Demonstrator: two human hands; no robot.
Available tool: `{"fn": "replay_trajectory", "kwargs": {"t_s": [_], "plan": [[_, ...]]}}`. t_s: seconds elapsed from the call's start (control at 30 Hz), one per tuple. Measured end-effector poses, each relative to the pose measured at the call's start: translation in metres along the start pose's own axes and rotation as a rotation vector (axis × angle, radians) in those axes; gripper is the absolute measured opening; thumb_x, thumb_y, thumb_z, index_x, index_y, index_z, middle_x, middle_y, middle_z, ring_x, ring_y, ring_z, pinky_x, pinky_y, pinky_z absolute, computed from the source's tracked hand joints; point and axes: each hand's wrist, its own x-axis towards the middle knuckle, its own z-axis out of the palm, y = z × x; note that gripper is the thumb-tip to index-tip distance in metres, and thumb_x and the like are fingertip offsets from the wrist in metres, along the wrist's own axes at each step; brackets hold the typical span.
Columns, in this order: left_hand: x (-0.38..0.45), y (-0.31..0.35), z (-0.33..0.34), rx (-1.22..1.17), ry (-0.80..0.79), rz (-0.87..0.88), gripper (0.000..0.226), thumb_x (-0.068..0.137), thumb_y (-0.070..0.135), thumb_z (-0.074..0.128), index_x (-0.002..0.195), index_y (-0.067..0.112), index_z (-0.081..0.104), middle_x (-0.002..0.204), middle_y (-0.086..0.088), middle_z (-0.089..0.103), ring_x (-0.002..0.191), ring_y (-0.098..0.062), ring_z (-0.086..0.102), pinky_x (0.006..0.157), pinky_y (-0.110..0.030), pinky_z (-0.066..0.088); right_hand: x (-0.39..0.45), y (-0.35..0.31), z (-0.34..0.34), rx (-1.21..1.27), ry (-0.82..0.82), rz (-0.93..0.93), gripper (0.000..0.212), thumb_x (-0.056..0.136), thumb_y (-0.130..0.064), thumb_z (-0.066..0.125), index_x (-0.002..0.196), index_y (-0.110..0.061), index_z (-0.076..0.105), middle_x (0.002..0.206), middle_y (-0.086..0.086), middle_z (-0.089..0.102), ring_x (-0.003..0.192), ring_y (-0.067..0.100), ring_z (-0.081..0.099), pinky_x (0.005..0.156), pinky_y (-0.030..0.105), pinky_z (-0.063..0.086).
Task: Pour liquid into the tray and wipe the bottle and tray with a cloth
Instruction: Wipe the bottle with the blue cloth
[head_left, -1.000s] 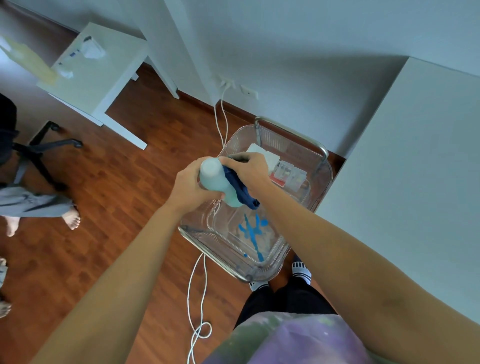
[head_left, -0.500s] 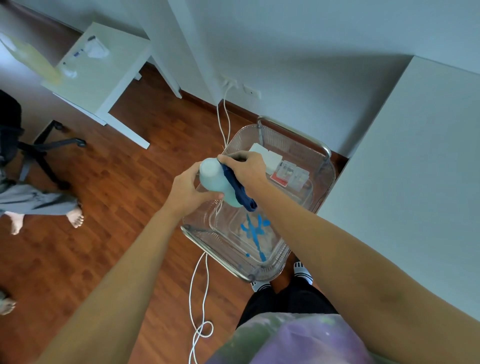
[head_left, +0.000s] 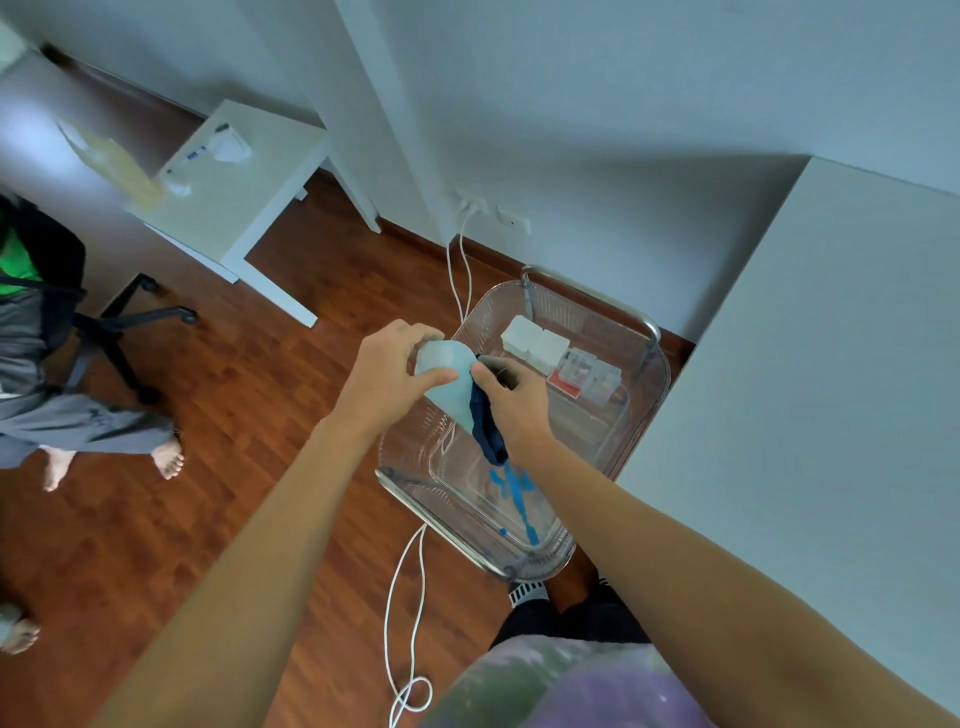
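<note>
My left hand (head_left: 387, 376) grips a pale blue-green bottle (head_left: 449, 382), held tilted above a clear tray (head_left: 462, 499). My right hand (head_left: 511, 397) presses a dark blue cloth (head_left: 485, 428) against the bottle's side; the cloth's tail hangs down toward the tray. Blue liquid (head_left: 514, 488) lies in streaks on the tray's floor. The tray sits inside a wire-and-metal cart basket (head_left: 649, 374). The bottle's cap end is hidden under my left hand.
White boxes (head_left: 535, 340) and a clear case (head_left: 587, 376) lie at the basket's far end. A white countertop (head_left: 810, 395) runs along the right. A white cable (head_left: 410, 597) trails on the wood floor. At left are a seated person's bare feet (head_left: 166, 460), an office chair and a white table (head_left: 234, 192).
My head has tilted, shifting the view. My left hand has turned around the bottle's upper end, and my right hand with the cloth has slid along the bottle's side.
</note>
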Motion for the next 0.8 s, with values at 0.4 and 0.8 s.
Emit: {"fn": "replay_trajectory", "kwargs": {"t_s": [0.4,0.8], "plan": [[0.013,0.000,-0.001,0.216,-0.041,-0.026,0.046,0.076,0.037,0.080,0.112,0.016,0.061,0.107,-0.001,0.058,0.093,-0.013,0.055,0.072,-0.016,0.043,0.013,-0.013,0.011,-0.238,0.013,-0.098,0.022,0.092,-0.024,0.059,0.108,-0.013,0.069,0.100,-0.001,0.070,0.087,0.008,0.059,0.074,0.012,0.044],[0.018,0.001,-0.003,0.233,-0.084,0.021,0.047,0.074,0.030,0.082,0.115,0.015,0.064,0.106,-0.003,0.062,0.094,-0.017,0.058,0.079,-0.026,0.053,0.021,-0.018,0.007,-0.306,-0.011,-0.163,0.024,0.092,-0.021,0.057,0.109,-0.008,0.069,0.102,0.003,0.070,0.086,0.009,0.058,0.075,0.015,0.043]]}}
